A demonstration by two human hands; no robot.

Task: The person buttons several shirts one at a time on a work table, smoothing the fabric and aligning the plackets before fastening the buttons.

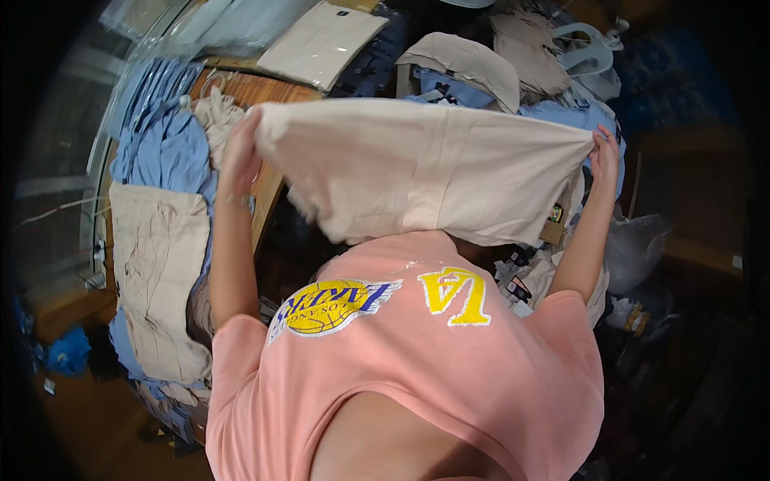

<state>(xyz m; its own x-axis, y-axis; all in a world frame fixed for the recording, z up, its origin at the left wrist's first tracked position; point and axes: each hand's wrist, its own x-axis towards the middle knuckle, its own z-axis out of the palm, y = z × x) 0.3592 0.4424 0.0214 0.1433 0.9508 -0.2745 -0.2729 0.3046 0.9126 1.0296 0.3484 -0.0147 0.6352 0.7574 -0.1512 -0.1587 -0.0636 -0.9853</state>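
A cream cloth garment (pixel 361 164) hangs stretched across in front of my chest, with a seamed band running down its middle. My left hand (pixel 243 152) is closed on its upper left corner. On the other side, my right hand (pixel 605 151) pinches its upper right corner. The garment's lower left part is blurred and ruffled. A tag (pixel 556 212) shows near its lower right edge. Whether it is a shirt or another piece of clothing, I cannot tell.
Left of me lie stacked cream garments (pixel 160 272) and blue garments (pixel 160 148). Beyond the wooden table (pixel 253 92) edge lies a folded cream garment in clear plastic (pixel 325 44). More clothes (pixel 465 64) and a pale hanger (pixel 593 52) are heaped at the far right; a plastic bag (pixel 638 244) sits nearer.
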